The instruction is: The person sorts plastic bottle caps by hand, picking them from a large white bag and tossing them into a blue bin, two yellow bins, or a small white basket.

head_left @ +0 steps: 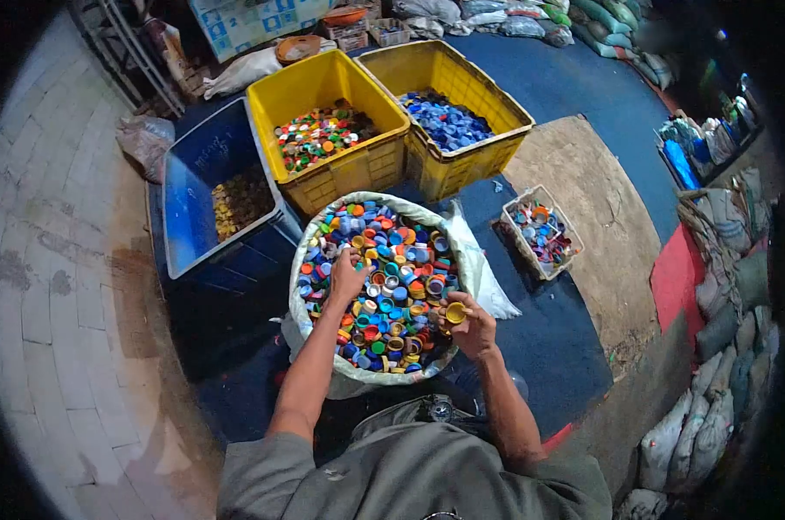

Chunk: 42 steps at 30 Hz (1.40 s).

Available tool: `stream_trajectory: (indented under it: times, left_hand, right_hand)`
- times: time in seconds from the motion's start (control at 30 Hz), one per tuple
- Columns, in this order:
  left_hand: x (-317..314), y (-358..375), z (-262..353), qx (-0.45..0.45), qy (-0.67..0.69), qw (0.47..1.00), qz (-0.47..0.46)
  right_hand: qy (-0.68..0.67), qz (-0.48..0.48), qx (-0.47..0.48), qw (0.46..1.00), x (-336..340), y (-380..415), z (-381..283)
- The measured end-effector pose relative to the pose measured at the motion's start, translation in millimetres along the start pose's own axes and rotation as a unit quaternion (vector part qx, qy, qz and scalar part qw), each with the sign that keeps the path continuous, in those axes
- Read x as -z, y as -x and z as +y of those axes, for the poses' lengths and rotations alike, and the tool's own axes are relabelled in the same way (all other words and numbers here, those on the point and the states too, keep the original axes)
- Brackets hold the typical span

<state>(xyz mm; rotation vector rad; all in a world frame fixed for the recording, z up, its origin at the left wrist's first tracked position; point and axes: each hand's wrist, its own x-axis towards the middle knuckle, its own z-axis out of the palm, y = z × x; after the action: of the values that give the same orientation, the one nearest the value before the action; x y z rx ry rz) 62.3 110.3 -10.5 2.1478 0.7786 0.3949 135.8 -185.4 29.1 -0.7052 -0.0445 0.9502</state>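
A white sack [467,260] full of mixed coloured bottle caps [399,286] stands open in front of me. My left hand [346,277] reaches into the pile near its middle, fingers curled down onto the caps. My right hand [470,325] rests at the sack's near right edge and holds a yellow cap [456,313] between its fingers.
Behind the sack stand a yellow crate [340,173] of mixed caps, a yellow crate [475,156] of blue caps and a blue bin [193,199] of dull gold caps. A small basket [544,232] of caps sits to the right. Filled sacks [713,381] line the right side.
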Motion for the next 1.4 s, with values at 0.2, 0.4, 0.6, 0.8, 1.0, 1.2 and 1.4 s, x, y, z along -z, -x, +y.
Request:
stream_trajectory:
  times: [0.2, 0.4, 0.6, 0.8, 1.0, 1.2, 1.4]
  left_hand:
    - [1, -9, 12, 0.034, -0.068, 0.996, -0.048]
    - [1, -12, 11, 0.048, -0.071, 0.994, -0.062]
    - [1, 1, -5, 0.119, 0.219, 0.968, -0.008]
    - [30, 59, 14, 0.261, 0.641, 0.722, -0.008]
    - [41, 102, 13, 0.248, 0.713, 0.655, 0.034]
    - [52, 127, 12, 0.248, 0.712, 0.654, 0.066]
    - [54, 137, 9, 0.260, 0.724, 0.635, 0.071]
  right_hand:
    - [-0.027, 0.012, 0.013, 0.999, 12, 5, 1]
    - [0.006, 0.060, -0.015, 0.998, -20, -4, -9]
    - [0.279, 0.123, 0.015, 0.952, -31, -44, -6]
    - [0.621, 0.127, 0.137, 0.761, -43, -107, 6]
    - [0.753, 0.114, 0.155, 0.629, -49, -152, 26]
    - [0.807, 0.146, 0.095, 0.564, -67, -156, 36]
    - [0.827, 0.164, 0.080, 0.532, -62, -166, 46]
